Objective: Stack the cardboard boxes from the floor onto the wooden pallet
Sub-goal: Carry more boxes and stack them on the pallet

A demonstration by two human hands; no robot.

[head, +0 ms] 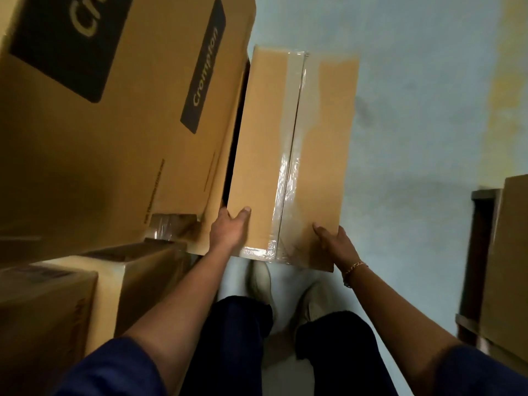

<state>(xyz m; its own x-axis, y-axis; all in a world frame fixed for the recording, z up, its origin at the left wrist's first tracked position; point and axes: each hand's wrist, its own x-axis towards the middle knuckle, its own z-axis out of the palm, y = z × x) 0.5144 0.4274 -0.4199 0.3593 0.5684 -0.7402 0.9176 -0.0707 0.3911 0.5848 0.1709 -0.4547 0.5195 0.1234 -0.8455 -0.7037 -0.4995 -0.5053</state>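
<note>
The taped box (291,155) is gripped at its near end by the left hand (228,228) and the right hand (337,244); its long axis is pointed away (pallet unseen).

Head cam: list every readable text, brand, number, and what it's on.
"Crompton": dark strip on the big box at left.
"Cr": start of large lettering on the same box's dark panel, rest cut off by the frame.
Small orange print lower on that box: too blurred to read.
Label on the low box at lower left: too blurred to read.
The taped box in the middle: no print visible.
</note>
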